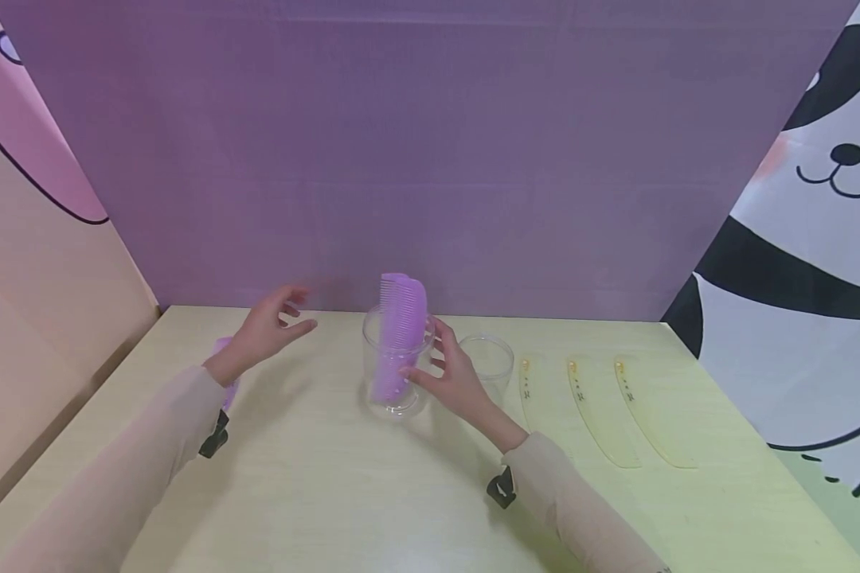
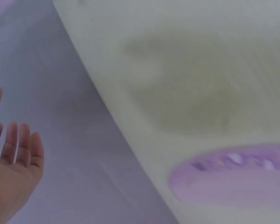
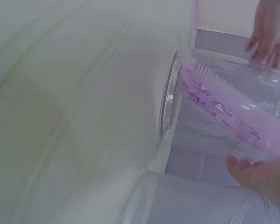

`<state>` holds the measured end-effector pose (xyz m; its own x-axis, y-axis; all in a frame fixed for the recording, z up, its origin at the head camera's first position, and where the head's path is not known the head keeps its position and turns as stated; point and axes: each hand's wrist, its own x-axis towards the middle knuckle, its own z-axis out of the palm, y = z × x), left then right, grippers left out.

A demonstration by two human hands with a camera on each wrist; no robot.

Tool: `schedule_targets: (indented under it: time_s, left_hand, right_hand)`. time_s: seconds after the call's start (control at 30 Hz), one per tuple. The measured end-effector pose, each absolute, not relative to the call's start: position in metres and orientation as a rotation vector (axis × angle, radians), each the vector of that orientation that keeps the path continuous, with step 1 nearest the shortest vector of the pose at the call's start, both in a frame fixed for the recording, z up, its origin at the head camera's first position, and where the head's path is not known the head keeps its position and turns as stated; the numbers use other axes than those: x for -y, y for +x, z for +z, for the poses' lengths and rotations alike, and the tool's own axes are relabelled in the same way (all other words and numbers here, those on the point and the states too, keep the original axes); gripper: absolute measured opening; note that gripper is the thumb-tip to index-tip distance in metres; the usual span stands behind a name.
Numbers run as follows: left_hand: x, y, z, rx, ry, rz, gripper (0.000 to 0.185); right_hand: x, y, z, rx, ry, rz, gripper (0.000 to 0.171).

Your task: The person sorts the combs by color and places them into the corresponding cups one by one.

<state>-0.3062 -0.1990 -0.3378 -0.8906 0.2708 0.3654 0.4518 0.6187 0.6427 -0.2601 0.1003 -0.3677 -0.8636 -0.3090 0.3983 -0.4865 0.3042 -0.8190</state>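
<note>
My right hand holds a clear plastic cup at its right side, thumb in front and fingers behind. Two purple combs lean together inside this cup, their upper ends above the rim. In the right wrist view, printed figures show on the purple comb. My left hand hovers to the left of the cup, fingers loosely bent, holding nothing. Below the left forearm, partly hidden by it, lies another purple comb; the left wrist view shows that comb flat on the table.
A second clear cup stands just right of my right hand. Further right, three pale yellow, translucent combs lie in a row on the light wooden table. A purple backdrop rises behind the table's far edge.
</note>
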Motion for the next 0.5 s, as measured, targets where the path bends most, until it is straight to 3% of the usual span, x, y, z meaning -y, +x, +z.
schedule_targets:
  time_s: [0.27,0.5]
  left_hand:
    - [0.235,-0.302,-0.359,2.717,-0.494,-1.062,0.051]
    - [0.258,-0.296,-0.37,2.792,-0.414,-1.007,0.053]
  right_hand:
    - [-0.101,-0.267,-0.376,2.394,0.741,1.575,0.08]
    - [-0.099,-0.253,-0.359,2.42,0.737,1.609,0.079]
